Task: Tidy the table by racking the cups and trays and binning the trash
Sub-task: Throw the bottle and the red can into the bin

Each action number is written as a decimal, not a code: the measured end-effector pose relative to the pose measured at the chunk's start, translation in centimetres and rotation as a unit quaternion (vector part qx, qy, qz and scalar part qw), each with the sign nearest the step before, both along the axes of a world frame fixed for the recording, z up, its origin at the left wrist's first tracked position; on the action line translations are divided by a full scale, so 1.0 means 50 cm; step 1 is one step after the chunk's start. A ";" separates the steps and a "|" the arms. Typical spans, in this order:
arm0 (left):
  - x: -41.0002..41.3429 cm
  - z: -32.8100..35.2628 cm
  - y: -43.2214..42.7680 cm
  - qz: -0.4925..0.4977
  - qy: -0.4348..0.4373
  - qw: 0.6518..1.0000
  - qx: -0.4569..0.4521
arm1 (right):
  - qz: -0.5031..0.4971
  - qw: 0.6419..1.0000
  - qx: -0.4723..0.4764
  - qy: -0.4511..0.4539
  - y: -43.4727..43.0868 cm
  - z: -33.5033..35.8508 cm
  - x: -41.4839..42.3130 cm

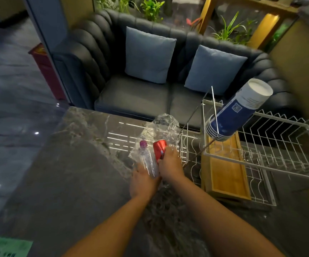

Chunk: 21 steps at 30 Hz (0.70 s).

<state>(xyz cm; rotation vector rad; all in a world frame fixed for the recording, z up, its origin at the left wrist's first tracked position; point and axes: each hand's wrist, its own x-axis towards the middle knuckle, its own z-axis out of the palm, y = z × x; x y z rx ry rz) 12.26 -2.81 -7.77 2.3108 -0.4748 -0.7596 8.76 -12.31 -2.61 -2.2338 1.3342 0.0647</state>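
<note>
Gripping one piece of trash in each hand, we hold both just above the grey marble table. Our left hand has its fingers curled round the lower half of a clear plastic bottle, whose purple cap points away past the fingertips. Our right hand has its fingers wrapped round the base of a red can, which tilts away beside the bottle, the two almost touching. Just beyond both sets of fingertips sits a crumpled clear plastic bag; we cannot tell whether either hand has hold of it.

To the right of our right fingers stands a white wire rack. A stack of blue paper cups hangs tilted on a prong at its near corner, mouths down. A wooden tray lies in the lower level under it.

Far past our fingertips, beyond the table edge, is a dark sofa with two blue cushions.
</note>
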 end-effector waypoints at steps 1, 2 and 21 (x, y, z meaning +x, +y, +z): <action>0.001 -0.006 0.002 0.004 0.013 1.000 -0.008 | -0.008 1.000 0.012 0.004 0.001 -0.004 0.002; 0.003 -0.011 0.005 0.001 0.021 1.000 -0.011 | -0.016 1.000 0.023 0.006 0.003 -0.008 0.003; 0.027 0.059 0.249 0.053 -0.040 0.996 -0.067 | 0.026 0.989 0.057 -0.137 0.067 0.008 -0.065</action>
